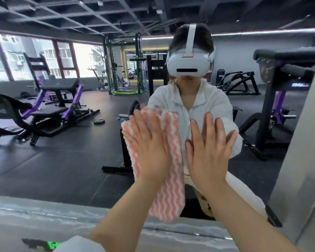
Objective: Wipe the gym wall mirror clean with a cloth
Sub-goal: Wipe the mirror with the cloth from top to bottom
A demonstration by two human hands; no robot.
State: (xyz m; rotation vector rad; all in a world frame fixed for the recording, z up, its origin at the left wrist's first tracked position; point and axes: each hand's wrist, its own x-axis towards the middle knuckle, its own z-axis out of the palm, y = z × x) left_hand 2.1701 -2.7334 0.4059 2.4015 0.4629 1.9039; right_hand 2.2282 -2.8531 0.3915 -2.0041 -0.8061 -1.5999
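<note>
A pink-and-white striped cloth [164, 160] is pressed flat against the wall mirror [71, 151] by the left hand [149, 146], fingers spread. The right hand [207, 151] is laid open on the glass just beside it. Purple gym machines [49, 110] are reflected behind.

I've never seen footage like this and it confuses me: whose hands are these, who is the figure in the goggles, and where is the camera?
One picture, from a camera worn on a person's head. They face a wall mirror, so the headset wearer is their own reflection, with gym machines behind. The left hand presses a pink-and-white striped cloth flat against the glass, fingers spread. The right hand rests bare on the glass beside it, holding nothing. A grey ledge runs below.
</note>
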